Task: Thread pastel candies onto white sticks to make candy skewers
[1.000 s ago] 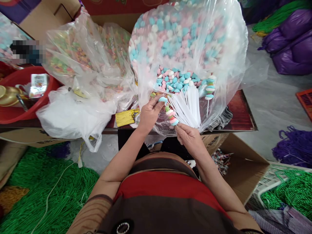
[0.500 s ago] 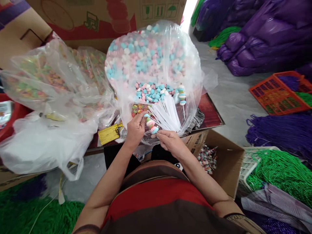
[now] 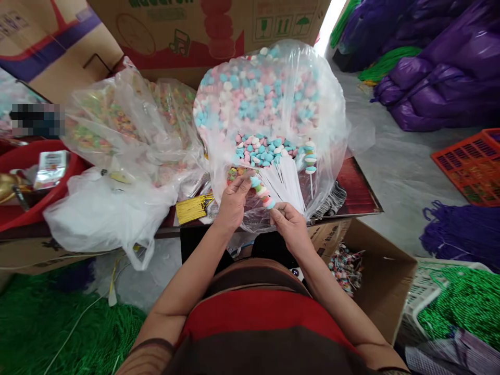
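Between my two hands is a candy skewer (image 3: 262,192) of blue, green, white and pink sweets, tilted down to the right. My left hand (image 3: 233,202) is closed at its upper end, by a blue sweet. At the lower end, my right hand (image 3: 289,223) pinches the skewer; the stick itself is hidden by the fingers. Just behind lie a bundle of white sticks (image 3: 287,179), loose pink, white and blue sweets (image 3: 263,151) and ring-shaped gummies (image 3: 235,173), partly covered by my left hand. Another candy skewer (image 3: 310,157) lies right of the sticks.
A big clear bag of sweets (image 3: 269,88) fills the table's back. Left are bags of gummies (image 3: 117,122), yellow ties (image 3: 191,209), a white plastic bag (image 3: 105,213) and a red basin (image 3: 72,174). An open carton (image 3: 385,281) holding skewers stands below right.
The view has turned left, so the table's things sit further right and the red basin shows more fully. Both hands stay on the same candy skewer.
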A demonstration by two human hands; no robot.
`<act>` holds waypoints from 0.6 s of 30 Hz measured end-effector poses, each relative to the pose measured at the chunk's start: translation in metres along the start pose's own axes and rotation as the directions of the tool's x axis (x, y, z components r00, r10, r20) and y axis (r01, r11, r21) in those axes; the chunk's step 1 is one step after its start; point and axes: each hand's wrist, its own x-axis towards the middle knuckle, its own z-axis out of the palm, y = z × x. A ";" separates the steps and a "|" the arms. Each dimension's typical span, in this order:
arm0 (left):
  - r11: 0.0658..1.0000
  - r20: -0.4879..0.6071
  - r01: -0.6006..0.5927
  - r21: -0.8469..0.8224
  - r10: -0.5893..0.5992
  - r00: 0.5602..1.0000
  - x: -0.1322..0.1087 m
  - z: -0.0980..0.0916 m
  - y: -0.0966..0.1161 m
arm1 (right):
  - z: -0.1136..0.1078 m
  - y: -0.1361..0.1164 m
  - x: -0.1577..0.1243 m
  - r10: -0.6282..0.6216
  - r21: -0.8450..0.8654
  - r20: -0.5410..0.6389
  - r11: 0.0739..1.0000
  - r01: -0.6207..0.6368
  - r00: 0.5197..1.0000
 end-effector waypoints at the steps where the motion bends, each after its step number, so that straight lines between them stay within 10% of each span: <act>1: 1.000 0.001 0.012 -0.020 -0.012 1.000 -0.001 0.001 0.001 | 0.001 0.001 -0.001 0.002 0.013 -0.027 1.000 -0.001 1.000; 9: 0.998 0.060 0.061 -0.006 -0.061 0.996 -0.003 -0.001 -0.004 | 0.006 -0.017 -0.006 0.163 0.134 0.129 0.975 -0.180 0.978; 13: 0.989 0.054 -0.041 0.145 0.034 0.998 0.003 -0.015 0.000 | -0.031 -0.032 0.015 -0.016 0.038 -0.179 0.999 0.023 0.984; 18: 0.962 -0.006 -0.108 0.250 0.113 0.994 0.006 -0.031 0.000 | -0.103 -0.031 0.071 -0.347 -0.551 -0.399 0.831 0.080 0.849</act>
